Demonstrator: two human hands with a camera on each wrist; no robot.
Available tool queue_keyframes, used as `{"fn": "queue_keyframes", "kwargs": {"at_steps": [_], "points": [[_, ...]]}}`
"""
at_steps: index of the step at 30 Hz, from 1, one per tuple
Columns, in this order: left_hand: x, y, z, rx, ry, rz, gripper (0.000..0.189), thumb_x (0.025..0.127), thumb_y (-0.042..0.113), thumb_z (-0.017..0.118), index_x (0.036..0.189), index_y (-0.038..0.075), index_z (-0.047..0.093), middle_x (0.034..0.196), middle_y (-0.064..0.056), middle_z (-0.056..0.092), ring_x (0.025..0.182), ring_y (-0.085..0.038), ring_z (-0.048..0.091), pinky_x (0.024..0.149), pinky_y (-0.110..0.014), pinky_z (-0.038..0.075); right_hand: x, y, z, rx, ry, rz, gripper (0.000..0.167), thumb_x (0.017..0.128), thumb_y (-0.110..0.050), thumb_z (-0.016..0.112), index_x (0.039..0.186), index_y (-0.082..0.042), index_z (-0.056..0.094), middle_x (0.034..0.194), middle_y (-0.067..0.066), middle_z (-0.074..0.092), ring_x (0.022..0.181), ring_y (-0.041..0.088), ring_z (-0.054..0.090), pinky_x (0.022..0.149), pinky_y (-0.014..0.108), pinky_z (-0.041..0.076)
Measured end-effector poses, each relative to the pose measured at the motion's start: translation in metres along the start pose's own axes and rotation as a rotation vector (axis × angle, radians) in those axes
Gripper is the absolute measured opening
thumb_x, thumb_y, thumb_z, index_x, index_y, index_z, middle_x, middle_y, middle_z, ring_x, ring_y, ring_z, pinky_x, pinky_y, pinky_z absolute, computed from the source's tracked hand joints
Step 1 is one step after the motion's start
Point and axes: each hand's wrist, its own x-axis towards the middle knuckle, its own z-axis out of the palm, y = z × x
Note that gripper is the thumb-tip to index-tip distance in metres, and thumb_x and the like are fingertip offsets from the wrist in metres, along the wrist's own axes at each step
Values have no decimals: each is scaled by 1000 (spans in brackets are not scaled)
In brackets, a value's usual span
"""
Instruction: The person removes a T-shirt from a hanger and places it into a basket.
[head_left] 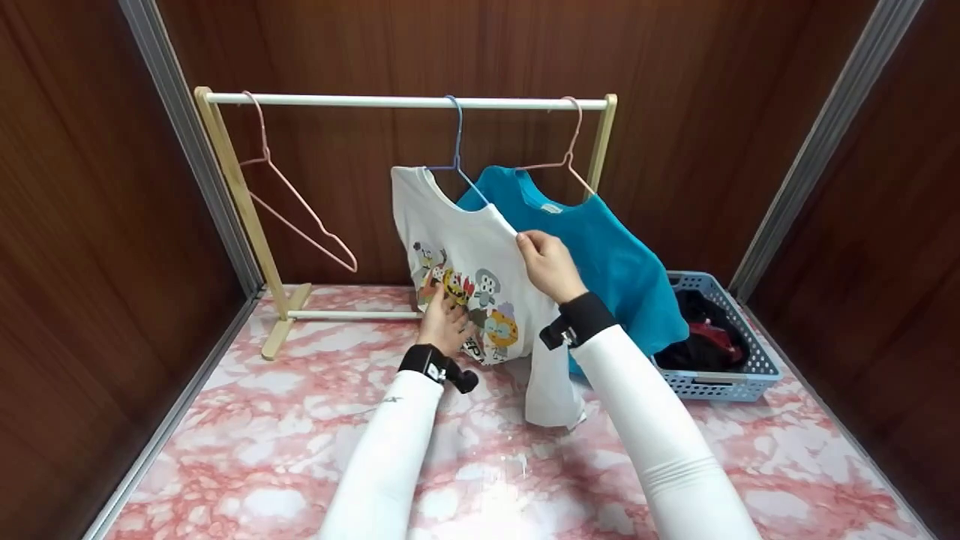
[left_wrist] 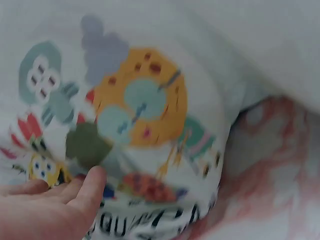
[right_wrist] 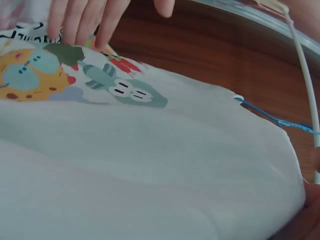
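Note:
A white T-shirt [head_left: 457,232] with cartoon prints hangs on a blue hanger [head_left: 458,139] from the rack's rail. My right hand [head_left: 553,268] pinches the shirt at its shoulder, beside the end of the hanger. Lower down, my left hand [head_left: 445,324] touches the printed front with fingers extended. In the left wrist view, those fingers [left_wrist: 90,192] lie against the print near the lettered hem. The right wrist view shows the shirt's white fabric [right_wrist: 150,150] spread wide, with most of the right hand out of frame.
Behind the white shirt, a blue shirt [head_left: 622,262] hangs on a pink hanger [head_left: 574,142]. Another pink hanger [head_left: 300,199] hangs bare at the left of the rack [head_left: 337,100]. A light-blue basket [head_left: 761,360] holding dark clothes stands at the right. Wooden walls [head_left: 847,247] enclose the marbled tabletop [head_left: 247,450].

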Motion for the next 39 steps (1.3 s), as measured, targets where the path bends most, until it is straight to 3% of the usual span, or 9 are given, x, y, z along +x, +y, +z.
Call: {"fn": "queue_keyframes", "kwargs": {"at_steps": [5,9,14,20,24,28,33,36,39], "points": [[-1,-2,14,10,-84,0,77,109,57,20,165,8,0,172,-21,5,162,-34,5,132,-51,9,5,-3,8,-66,35,4,37,113,-24,40,118,3,66,109,22,68,95,31,64,77,37,51],[-1,0,22,26,-133,5,75,109,58,17,166,11,2,173,-20,5,162,-33,6,132,-49,10,4,-2,15,-93,99,-34,36,113,-19,39,120,5,64,105,24,68,93,33,65,76,38,51],[-3,6,32,45,-204,25,72,109,57,13,166,14,3,173,-20,9,162,-33,8,132,-48,9,1,-2,17,-85,197,-106,33,112,-17,42,114,5,67,93,23,68,83,33,65,67,34,46],[-13,17,48,54,-283,89,69,109,58,12,166,19,10,169,-18,24,159,-31,23,131,-48,16,-6,-8,3,-64,286,-227,29,110,-13,48,106,5,69,75,15,59,66,25,54,60,28,38],[-25,22,60,70,-365,108,67,109,57,10,166,21,13,165,-16,33,158,-30,25,130,-46,19,-16,-14,-17,-6,303,-303,26,108,-9,51,103,7,70,74,12,57,66,16,48,61,24,37],[-41,22,69,87,-453,119,65,110,54,8,165,20,16,146,-5,54,158,-31,25,127,-46,22,-32,-16,-43,67,296,-377,24,106,-6,53,100,9,70,78,13,60,70,9,49,65,19,39],[-64,11,71,111,-569,115,58,112,49,10,157,21,33,123,8,68,149,-28,41,130,-49,19,-56,-3,-75,177,226,-396,23,105,-4,54,98,10,71,73,-3,56,68,3,51,65,17,41],[-77,-3,66,166,-601,117,54,113,47,15,154,20,37,130,3,69,147,-30,45,129,-53,20,-71,13,-89,274,137,-367,26,106,-5,52,97,12,69,74,-7,58,67,5,53,63,20,43],[-88,-19,57,248,-597,103,57,113,43,15,162,15,26,152,-15,55,152,-40,35,127,-56,24,-84,32,-94,381,45,-339,27,106,-2,50,94,17,64,73,-5,58,64,6,53,59,21,44]]}}
